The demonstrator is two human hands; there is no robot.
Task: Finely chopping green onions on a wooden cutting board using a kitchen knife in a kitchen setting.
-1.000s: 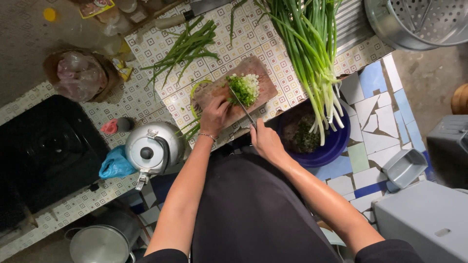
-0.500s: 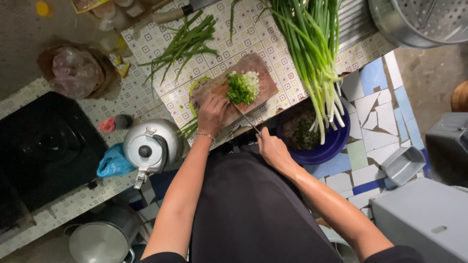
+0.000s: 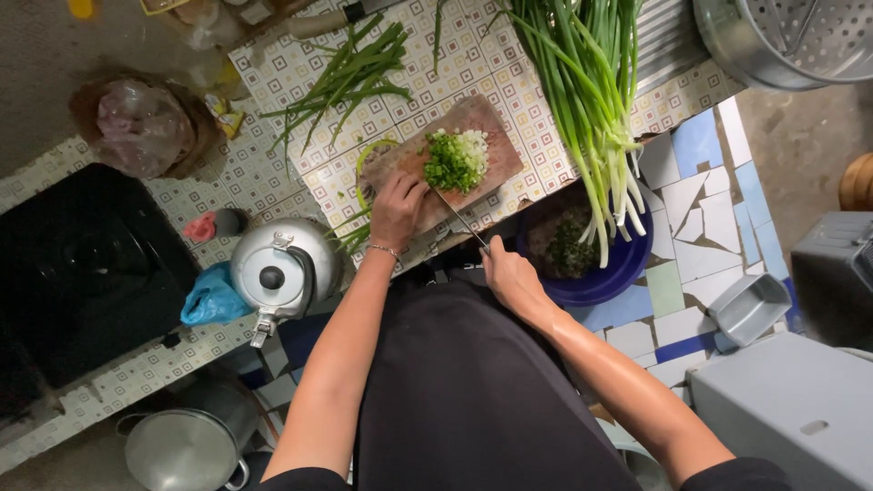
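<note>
Head view, looking straight down past a dark apron: the right hand (image 3: 511, 277) is closed around the handle of a knife (image 3: 457, 216), the forearm running up from the lower right with the elbow bent outward, wrist about level with the counter edge. The blade slants up and to the left from the fist, its tip reaching the pile of chopped green onion (image 3: 456, 159) on the wooden cutting board (image 3: 498, 145). The left hand (image 3: 396, 207) lies on the near left part of the board, fingers curled down and pressed to the wood beside the pile; whether it pins any stalks beneath it cannot be told. That forearm comes up nearly straight from the lower left, a thin bracelet at the wrist. The chopped pile, green with some white bits, sits near the middle of the board, just beyond the knife tip and to the right of the left hand. The board lies slanted on a patterned tiled counter (image 3: 273, 73). A large bundle of whole green onions (image 3: 582, 100) lies to the right of the board, the white ends hanging over a blue bowl (image 3: 618, 273) that stands just below the counter edge. Loose green stalks (image 3: 350, 77) lie beyond the board to the left. A metal kettle (image 3: 282, 271) stands on the counter left of the left arm, with a black stove (image 3: 82, 273) further left.
</note>
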